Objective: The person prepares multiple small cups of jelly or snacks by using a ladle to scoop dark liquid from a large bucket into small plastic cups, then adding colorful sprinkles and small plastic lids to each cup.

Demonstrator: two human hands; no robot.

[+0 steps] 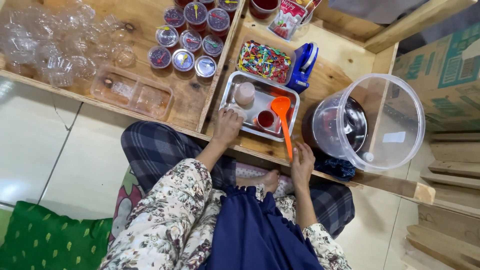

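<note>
Gripping orange ladle (283,120) handle with right hand (302,165) fingers, left hand (226,127) fingers curled on steel tray (231,90) edge

- The tray (292,102) is shiny, smooth metal.
- The ladle (283,117) is glossy orange plastic.
- The bucket (400,120) is clear, smooth plastic.
- The low table (340,70) is pale, matt wood with visible grain.

Two hands, the left hand (226,127) and the right hand (302,164), show at mid-frame. One metal tray (290,97) holds one orange ladle (283,116) and two cups (244,93). At top centre stand about eleven sealed jelly cups (191,40). One clear bucket (395,120) sits right, one blue tape dispenser (304,65) above the tray.
</note>
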